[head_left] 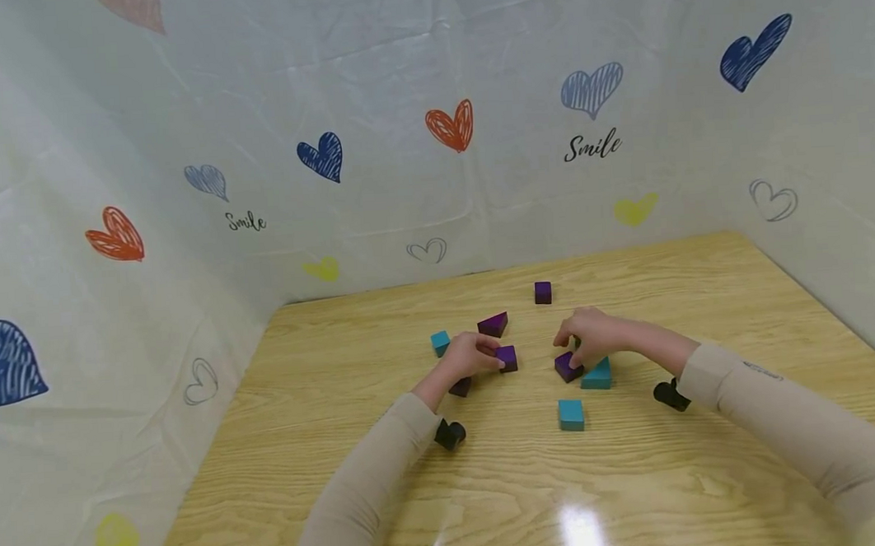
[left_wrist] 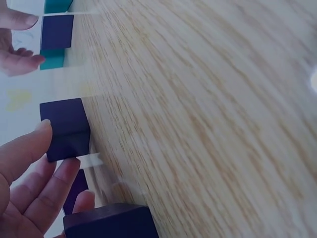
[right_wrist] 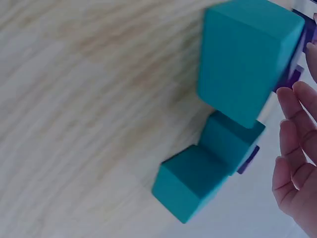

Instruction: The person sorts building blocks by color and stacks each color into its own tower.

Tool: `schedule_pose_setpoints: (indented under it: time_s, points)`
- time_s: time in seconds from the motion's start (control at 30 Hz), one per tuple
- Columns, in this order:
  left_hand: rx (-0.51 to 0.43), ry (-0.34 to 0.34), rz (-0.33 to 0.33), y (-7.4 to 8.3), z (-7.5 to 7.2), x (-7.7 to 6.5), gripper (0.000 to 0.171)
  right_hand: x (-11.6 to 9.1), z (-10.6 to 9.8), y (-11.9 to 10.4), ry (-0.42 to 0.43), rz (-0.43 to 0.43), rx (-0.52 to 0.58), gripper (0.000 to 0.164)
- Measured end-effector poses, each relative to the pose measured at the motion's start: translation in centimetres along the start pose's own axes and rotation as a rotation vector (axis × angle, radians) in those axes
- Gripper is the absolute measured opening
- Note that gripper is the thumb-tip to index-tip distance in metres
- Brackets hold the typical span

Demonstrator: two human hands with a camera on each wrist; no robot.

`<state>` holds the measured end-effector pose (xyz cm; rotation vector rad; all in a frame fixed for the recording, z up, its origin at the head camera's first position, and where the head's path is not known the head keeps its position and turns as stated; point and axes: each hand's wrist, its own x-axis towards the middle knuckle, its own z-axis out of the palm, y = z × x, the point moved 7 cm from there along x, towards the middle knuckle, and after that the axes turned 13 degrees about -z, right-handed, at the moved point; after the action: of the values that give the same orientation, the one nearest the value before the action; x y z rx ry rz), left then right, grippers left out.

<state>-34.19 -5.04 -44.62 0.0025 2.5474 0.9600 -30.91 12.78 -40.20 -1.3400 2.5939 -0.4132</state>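
In the head view my left hand (head_left: pixel 471 355) pinches a purple cube (head_left: pixel 507 358) between thumb and fingertips, low at the table. The left wrist view shows the thumb on one face of that cube (left_wrist: pixel 67 129) and a fingertip on its edge. My right hand (head_left: pixel 592 333) hovers over a purple block (head_left: pixel 567 368), thumb and index finger spread on either side. Between those fingers is a gap, and I cannot tell whether the thumb touches the block. Beside it lies a teal triangular block (head_left: pixel 596 375). In the right wrist view several teal blocks (right_wrist: pixel 242 59) are near the right hand (right_wrist: pixel 299 153).
A teal cube (head_left: pixel 571 414) lies nearer the front. Behind the left hand are another teal cube (head_left: pixel 440 343) and a purple triangular block (head_left: pixel 493 325). A dark block (head_left: pixel 460 387) sits under the left wrist. Farther back is a purple cube (head_left: pixel 543 292) on the wooden table (head_left: pixel 344 476).
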Motion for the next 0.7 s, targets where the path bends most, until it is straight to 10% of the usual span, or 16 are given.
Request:
schedule_pose_setpoints:
  time_s: [0.7]
  points:
    - [-0.008, -0.001, -0.001, 0.5, -0.2, -1.0, 0.034, -1.2, 0.6, -0.7, 0.112, -0.230, -0.051, 0.023]
